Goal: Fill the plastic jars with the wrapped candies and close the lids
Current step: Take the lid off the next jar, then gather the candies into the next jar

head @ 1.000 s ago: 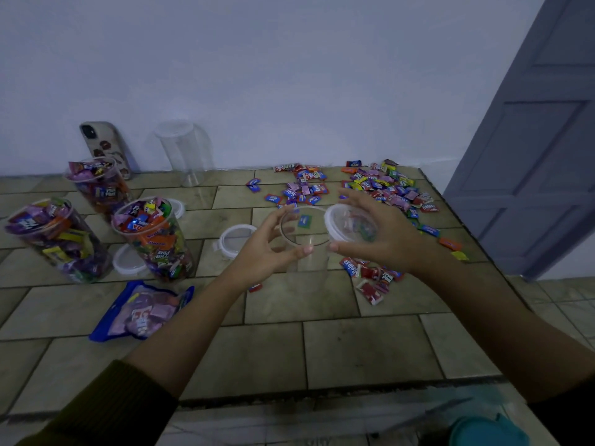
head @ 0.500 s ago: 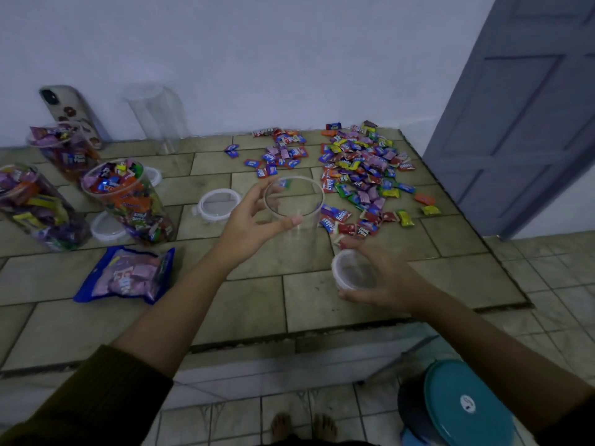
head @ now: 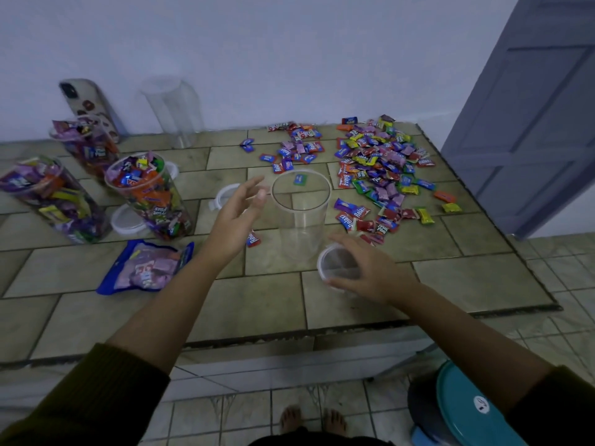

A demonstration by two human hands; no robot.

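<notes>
An empty clear plastic jar stands upright and open in the middle of the tiled counter. My left hand hovers just left of its rim, fingers spread and holding nothing. My right hand grips the jar's white-rimmed lid low over the counter, right in front of the jar's base. A big heap of wrapped candies lies to the right of and behind the jar. One candy lies by my left wrist.
Three jars full of candies stand at the left with loose lids beside them. Another empty jar and a phone lean at the wall. A blue candy bag lies front left. A teal-lidded bucket stands below.
My right hand brought the lid down from beside the jar's mouth to the counter in front of it. My left hand let go of the jar's rim and opened.
</notes>
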